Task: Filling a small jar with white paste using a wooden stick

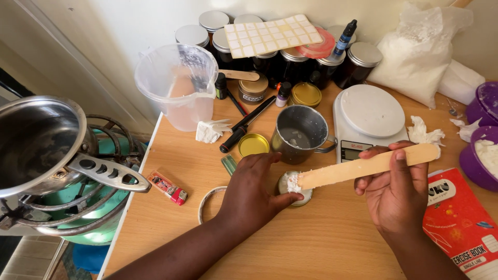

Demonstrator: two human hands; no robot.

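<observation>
The fingers of the right hand [395, 193] are closed around the far end of a flat wooden stick [363, 167], thumb on top and the other fingers below. The stick goes from these fingers across to the left, and its tip carries a lump of white wax [293, 182]. This tip rests on a small round tin [295, 189], which stands on the wooden table [321, 238]. The left hand [252, 191] lies over the near left side of the tin; its thumb presses the rim and its fingers curve around the side, so it grips the tin to keep it steady.

Just beyond the left fingertips stands a metal mug [301, 134] with white remains inside, and beside it lies a golden lid [253, 144]. Beyond the right fingers is a white kitchen scale [369, 116], and to the right of them lies a red exercise book [459, 218].

I think the main risk is that the wax falls off the stick beside the tin, because the lump is wide compared with the small opening and the stick is held far from its tip, which gives less control. If the stick pushes too hard sideways, the light tin may slip under the left thumb or tip over. Also the left thumb is touching the place where the wax lands, so wax may smear on the skin.
</observation>
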